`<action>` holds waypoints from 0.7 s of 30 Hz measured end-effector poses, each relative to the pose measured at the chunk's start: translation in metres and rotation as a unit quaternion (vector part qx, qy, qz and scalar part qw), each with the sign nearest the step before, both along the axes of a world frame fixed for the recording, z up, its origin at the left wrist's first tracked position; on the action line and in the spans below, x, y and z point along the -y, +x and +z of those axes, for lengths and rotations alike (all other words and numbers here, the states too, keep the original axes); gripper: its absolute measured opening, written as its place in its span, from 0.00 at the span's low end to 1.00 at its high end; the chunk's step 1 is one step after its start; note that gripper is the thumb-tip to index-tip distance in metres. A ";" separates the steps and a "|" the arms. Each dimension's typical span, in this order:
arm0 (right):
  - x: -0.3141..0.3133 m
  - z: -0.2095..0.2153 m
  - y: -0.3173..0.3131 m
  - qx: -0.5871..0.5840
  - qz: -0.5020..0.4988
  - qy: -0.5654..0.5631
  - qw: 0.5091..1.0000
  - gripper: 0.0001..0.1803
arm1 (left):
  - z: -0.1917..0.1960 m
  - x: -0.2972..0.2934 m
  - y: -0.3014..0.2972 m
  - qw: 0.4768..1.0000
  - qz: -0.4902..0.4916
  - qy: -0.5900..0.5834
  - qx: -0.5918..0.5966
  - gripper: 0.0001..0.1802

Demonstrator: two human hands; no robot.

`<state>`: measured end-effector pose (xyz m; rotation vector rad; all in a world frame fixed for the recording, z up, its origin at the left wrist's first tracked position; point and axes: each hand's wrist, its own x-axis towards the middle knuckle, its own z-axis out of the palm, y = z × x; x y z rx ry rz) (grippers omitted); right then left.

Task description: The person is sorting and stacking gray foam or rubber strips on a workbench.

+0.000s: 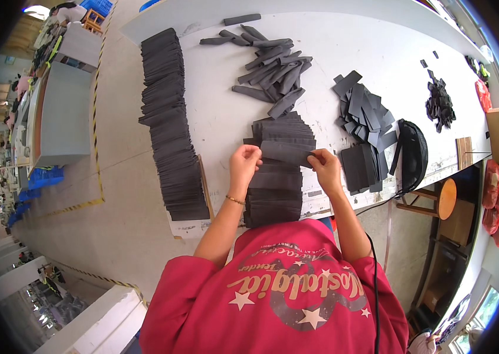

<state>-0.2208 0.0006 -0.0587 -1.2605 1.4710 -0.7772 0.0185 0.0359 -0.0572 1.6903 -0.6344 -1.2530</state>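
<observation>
— What did the person's hands have at that moment?

— The left hand (243, 160) and the right hand (324, 164) each pinched one end of a flat dark grey fabric strip (285, 153), both grips clenched on it. The strip was held level just above a fanned stack of the same grey pieces (276, 189) on the white desk (220, 112).

— And containers?

— Nothing lay in a box or tray. The pieces were in open piles: a long overlapping row of dark rectangular pieces (169, 124) along the desk's left edge, a loose heap of narrow grey strips (270, 65) farther back, and a pile of flat grey patches (364, 124) to the right. A black mesh cap-like object (413, 154) sat beside that pile; whether it held anything could not be told.
</observation>
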 end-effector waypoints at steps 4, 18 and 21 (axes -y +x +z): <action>0.000 0.007 0.000 -0.130 0.031 -0.107 0.985 0.11 | -0.035 0.053 0.014 0.959 0.028 -0.155 0.235 0.06; -0.027 -0.067 -0.091 -0.543 0.055 -0.119 0.829 0.25 | -0.068 0.184 -0.007 0.934 -0.175 0.040 0.309 0.12; -0.027 -0.081 -0.086 -0.626 0.101 -0.124 0.763 0.19 | -0.055 0.180 0.000 0.990 -0.117 0.074 0.038 0.17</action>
